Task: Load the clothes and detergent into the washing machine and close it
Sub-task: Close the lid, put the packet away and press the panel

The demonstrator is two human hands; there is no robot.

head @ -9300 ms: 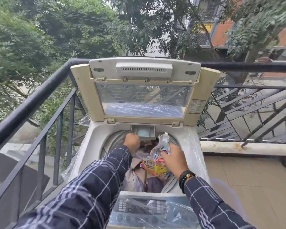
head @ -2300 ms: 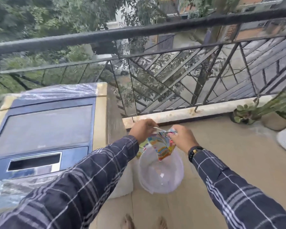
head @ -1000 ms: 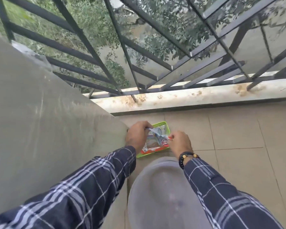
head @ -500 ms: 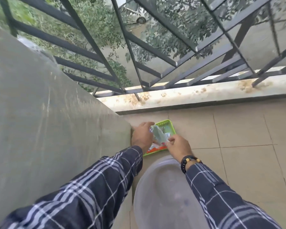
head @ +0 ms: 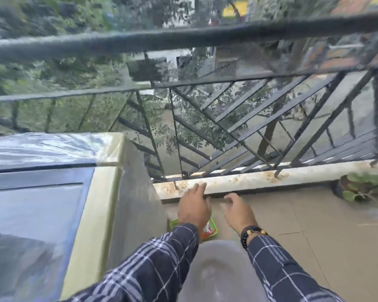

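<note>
The left hand [head: 193,207] and right hand [head: 238,211] are being held empty, loose-fingered, over the tray [head: 212,231] beside the shut washer [head: 42,214]; nothing seems left.

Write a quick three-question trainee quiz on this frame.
1. True or false: the washing machine lid is up.
2. What lies on the floor, partly behind the left hand? A) a green tray B) a shoe C) a towel
3. Fill in: the right hand holds ____.

Key: 1 false, the lid lies flat and shut. 2 A. 3 nothing; its fingers curl loosely round no object.
</note>
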